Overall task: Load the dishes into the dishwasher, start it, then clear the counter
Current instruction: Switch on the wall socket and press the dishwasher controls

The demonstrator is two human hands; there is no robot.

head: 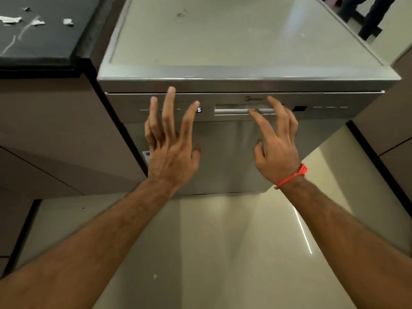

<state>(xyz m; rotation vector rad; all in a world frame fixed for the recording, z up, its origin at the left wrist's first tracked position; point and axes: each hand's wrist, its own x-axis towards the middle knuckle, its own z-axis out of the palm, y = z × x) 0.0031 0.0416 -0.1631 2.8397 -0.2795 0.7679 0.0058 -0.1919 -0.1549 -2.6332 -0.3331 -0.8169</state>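
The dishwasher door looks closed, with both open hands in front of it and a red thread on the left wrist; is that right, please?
Not quite: the head view shows the red thread on the right hand's wrist. The dishwasher door is closed, and the left hand is open too.

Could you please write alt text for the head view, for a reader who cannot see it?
Seen from above, a person's left hand and right hand, fingers spread and holding nothing, reach toward the control strip of a closed steel dishwasher. The right fingers are near the handle; a display glows beside the left. A dark counter lies at left.
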